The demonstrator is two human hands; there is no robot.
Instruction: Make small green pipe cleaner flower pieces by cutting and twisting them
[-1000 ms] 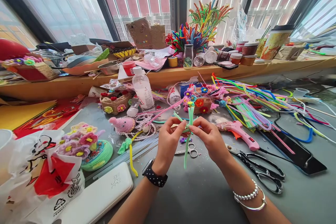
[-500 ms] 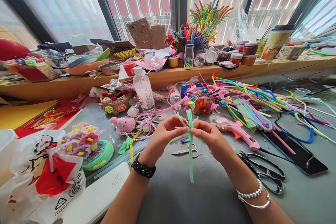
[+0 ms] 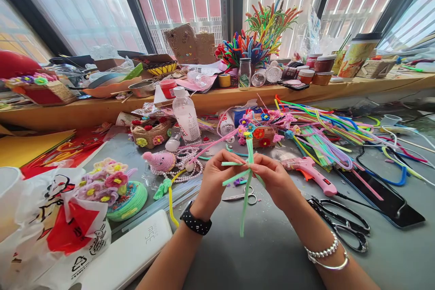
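Several pale green pipe cleaners [image 3: 245, 199] are joined in a bundle, with ends sticking up, left and down. My left hand [image 3: 222, 176] pinches the bundle at its crossing from the left, and a dark dotted strap circles that wrist. From the right, my right hand [image 3: 270, 173] pinches the same crossing between thumb and fingers. Both hands are raised over the grey table [image 3: 238, 253], fingertips nearly touching. Beneath the bundle lie small scissors [image 3: 238, 197], partly hidden behind it.
A pink glue gun [image 3: 314, 174], black scissors [image 3: 343, 224] and a dark phone [image 3: 384, 197] lie at right. Left are a white box [image 3: 132, 249], a plastic bag [image 3: 64, 217] and a crocheted flower piece [image 3: 127, 201]. A bottle [image 3: 186, 118] stands behind the hands.
The bundle has turned in my fingers: its left ends now spread out sideways, and the long lower end tilts left. My left hand and wrist have shifted slightly right and down.
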